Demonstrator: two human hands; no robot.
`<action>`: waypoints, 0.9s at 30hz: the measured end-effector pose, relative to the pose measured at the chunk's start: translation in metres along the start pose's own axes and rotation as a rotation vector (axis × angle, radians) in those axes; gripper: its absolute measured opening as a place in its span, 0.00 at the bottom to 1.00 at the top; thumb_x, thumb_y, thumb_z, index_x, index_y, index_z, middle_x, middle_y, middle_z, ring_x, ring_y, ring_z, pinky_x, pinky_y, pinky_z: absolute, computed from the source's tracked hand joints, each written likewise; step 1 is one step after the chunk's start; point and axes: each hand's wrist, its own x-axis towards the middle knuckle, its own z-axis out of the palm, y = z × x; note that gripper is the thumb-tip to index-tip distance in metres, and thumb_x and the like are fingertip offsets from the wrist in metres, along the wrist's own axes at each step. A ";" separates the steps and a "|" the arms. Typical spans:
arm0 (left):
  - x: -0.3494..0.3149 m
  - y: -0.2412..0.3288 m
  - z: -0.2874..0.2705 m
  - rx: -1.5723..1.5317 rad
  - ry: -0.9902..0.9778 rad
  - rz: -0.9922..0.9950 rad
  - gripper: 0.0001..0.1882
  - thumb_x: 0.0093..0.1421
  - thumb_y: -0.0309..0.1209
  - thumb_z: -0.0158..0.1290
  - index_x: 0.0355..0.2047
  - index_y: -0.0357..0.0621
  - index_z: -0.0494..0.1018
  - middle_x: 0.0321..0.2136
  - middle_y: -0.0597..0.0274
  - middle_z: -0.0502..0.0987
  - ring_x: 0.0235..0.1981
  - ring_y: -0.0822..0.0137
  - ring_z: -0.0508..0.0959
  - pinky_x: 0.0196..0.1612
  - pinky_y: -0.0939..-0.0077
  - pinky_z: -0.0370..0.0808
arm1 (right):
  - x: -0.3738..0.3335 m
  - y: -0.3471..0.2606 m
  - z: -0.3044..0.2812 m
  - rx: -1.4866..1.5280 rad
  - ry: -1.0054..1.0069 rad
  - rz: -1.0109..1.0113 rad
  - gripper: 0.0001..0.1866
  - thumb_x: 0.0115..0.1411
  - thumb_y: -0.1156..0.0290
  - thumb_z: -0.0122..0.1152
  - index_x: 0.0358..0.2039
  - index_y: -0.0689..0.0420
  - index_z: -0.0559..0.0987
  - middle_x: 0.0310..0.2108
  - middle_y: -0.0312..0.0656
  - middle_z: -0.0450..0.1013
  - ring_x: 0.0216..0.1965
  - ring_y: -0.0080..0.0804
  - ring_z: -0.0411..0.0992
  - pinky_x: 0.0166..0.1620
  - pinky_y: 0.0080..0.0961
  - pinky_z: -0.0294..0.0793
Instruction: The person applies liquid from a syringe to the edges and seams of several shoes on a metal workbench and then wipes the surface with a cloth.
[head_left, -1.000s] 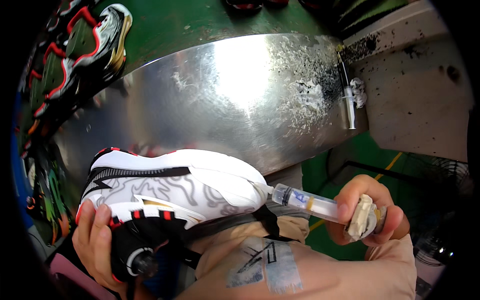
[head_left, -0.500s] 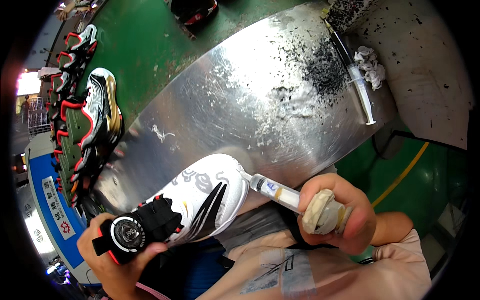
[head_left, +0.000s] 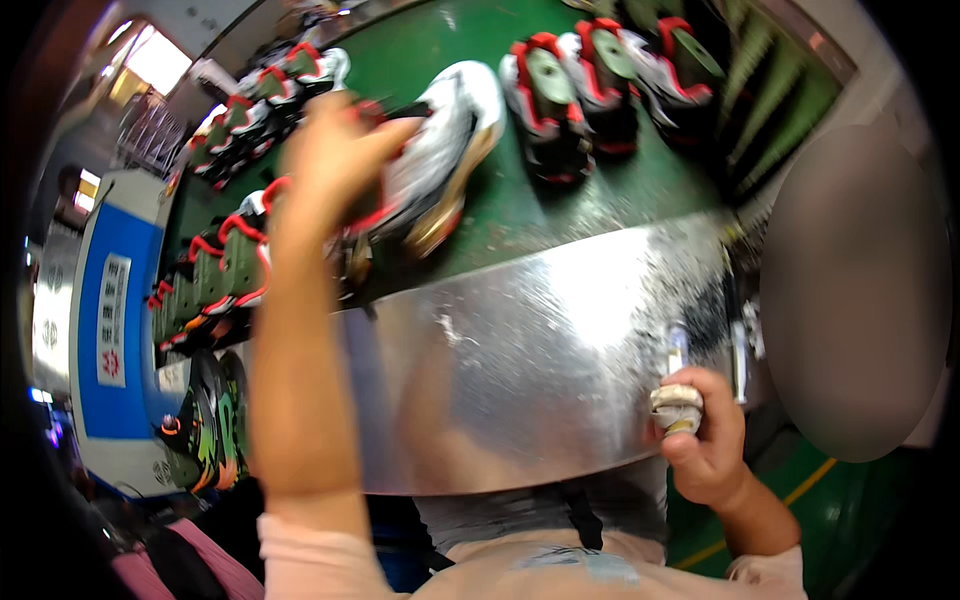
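My left hand point(head_left: 335, 160) reaches out over the far part of the green work surface. Though smeared by motion, it appears closed at the collar of a white sneaker point(head_left: 455, 135) with a gold sole edge and red lining; its far fingers are hidden. On the right, above the metal plate's edge, my right hand point(head_left: 708, 440) is wrapped around a syringe point(head_left: 677, 350) whose rear end carries a thick, whitish wrapping point(head_left: 676, 402). The syringe's clear barrel points away from me, its tip blurred against the plate.
More sneakers point(head_left: 540, 95) with green inserts stand at the back, and others point(head_left: 235, 260) line the left. The metal plate point(head_left: 480, 390) is stained dark at its right end, where another syringe point(head_left: 738, 340) lies. Dark, colourful shoes point(head_left: 210, 420) sit near left, beside a blue-and-white panel point(head_left: 115, 320).
My left arm has swung forward and away from my lap, where that hand held a white sneaker. The syringe has left the sneaker's toe and moved right with my right hand; the view has shifted.
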 end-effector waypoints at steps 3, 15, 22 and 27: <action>0.024 0.018 0.078 0.053 0.013 -0.075 0.40 0.47 0.45 0.62 0.59 0.44 0.64 0.45 0.41 0.77 0.47 0.44 0.77 0.51 0.59 0.73 | 0.019 0.003 0.016 -0.633 -0.127 -0.250 0.28 0.51 0.54 0.69 0.45 0.59 0.72 0.38 0.54 0.73 0.32 0.49 0.74 0.33 0.32 0.73; -0.058 -0.152 0.027 -0.696 0.383 -0.297 0.23 0.42 0.29 0.65 0.39 0.31 0.74 0.35 0.49 0.79 0.37 0.59 0.79 0.44 0.70 0.73 | 0.009 -0.009 0.013 -0.572 -0.149 -0.136 0.25 0.51 0.57 0.69 0.43 0.61 0.74 0.29 0.44 0.73 0.26 0.33 0.71 0.32 0.26 0.71; -0.165 -0.133 -0.090 -0.786 -0.106 0.031 0.22 0.47 0.24 0.60 0.44 0.32 0.76 0.33 0.59 0.81 0.33 0.74 0.78 0.40 0.76 0.75 | -0.016 -0.020 0.012 -0.450 -0.129 0.149 0.19 0.59 0.66 0.60 0.47 0.62 0.69 0.29 0.38 0.71 0.30 0.24 0.68 0.35 0.21 0.69; -0.303 -0.080 -0.069 -0.614 0.214 -0.090 0.47 0.50 0.32 0.66 0.64 0.31 0.51 0.63 0.37 0.54 0.59 0.50 0.65 0.55 0.63 0.71 | -0.017 -0.036 0.028 -0.371 -0.055 0.157 0.17 0.61 0.67 0.56 0.48 0.61 0.70 0.30 0.36 0.70 0.30 0.20 0.65 0.34 0.19 0.68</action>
